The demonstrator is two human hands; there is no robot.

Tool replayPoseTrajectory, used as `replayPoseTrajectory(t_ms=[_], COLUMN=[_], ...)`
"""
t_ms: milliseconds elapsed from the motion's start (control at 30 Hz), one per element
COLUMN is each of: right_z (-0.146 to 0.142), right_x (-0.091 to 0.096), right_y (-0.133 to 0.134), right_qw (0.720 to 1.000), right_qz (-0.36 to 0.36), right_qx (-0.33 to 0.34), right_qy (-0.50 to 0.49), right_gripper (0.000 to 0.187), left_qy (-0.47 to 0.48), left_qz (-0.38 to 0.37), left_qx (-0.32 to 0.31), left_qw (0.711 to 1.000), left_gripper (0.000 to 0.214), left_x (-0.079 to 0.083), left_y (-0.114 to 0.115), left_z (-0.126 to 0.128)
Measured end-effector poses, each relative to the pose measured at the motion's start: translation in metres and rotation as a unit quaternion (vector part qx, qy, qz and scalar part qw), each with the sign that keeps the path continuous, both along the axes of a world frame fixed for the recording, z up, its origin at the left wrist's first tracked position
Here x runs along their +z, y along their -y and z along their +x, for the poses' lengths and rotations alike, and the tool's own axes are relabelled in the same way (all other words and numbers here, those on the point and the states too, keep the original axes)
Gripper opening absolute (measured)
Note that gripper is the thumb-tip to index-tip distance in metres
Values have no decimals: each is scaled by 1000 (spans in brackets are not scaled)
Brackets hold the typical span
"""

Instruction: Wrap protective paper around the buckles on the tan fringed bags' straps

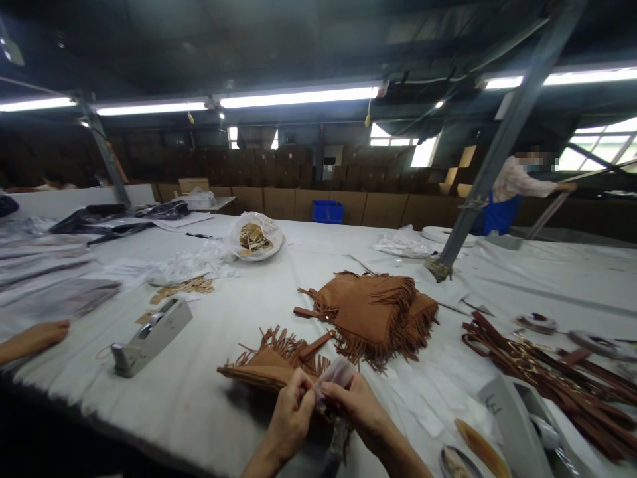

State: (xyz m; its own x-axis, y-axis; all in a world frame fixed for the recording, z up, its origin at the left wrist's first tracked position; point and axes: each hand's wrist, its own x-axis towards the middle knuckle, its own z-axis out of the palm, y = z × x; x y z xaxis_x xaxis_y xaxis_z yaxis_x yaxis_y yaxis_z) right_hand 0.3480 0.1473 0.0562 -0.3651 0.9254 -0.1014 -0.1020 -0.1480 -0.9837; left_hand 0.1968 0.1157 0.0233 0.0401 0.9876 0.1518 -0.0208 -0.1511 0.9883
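While hands (pixel 292 413) (pixel 365 406) pinch pale wrap (pixel 339 373) together, fringed bag (pixel 263 367) alongside, open tabletop (pixel 199 388) leftward, front edge (pixel 119 428) near

This is a factory workshop handling bags: a pile of brown fringed bags (pixel 373 309) lies on a long white-covered worktable (pixel 259 292). Right of the pile are brown straps with gold-toned hardware (pixel 552 385); left of it stands a tape dispenser (pixel 154 338). Beyond it are stacked cardboard boxes (pixel 286 159) and a blue plastic crate (pixel 328 212); above it, fluorescent tubes (pixel 298 97).
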Motion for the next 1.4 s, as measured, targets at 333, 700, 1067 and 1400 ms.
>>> replayPoseTrajectory(t_ms=[333, 700, 1067, 1400], right_z=[6, 16, 22, 24], right_x=[-5, 2, 3, -1], right_y=[-5, -4, -2, -2], right_qw=[998, 998, 998, 996], right_qz=[47, 11, 34, -74], right_qx=[-49, -5, -17, -23], right_qy=[-15, 65, 42, -48], right_gripper=[39, 30, 34, 16], left_qy=[160, 142, 139, 37], left_qz=[-129, -63, -49, 53], left_qx=[-52, -38, 25, 66], left_qw=[977, 987, 989, 996], left_gripper=[39, 38, 37, 27], left_x=[5, -7, -3, -19], left_y=[-6, -1, -4, -2], left_z=[6, 25, 33, 44])
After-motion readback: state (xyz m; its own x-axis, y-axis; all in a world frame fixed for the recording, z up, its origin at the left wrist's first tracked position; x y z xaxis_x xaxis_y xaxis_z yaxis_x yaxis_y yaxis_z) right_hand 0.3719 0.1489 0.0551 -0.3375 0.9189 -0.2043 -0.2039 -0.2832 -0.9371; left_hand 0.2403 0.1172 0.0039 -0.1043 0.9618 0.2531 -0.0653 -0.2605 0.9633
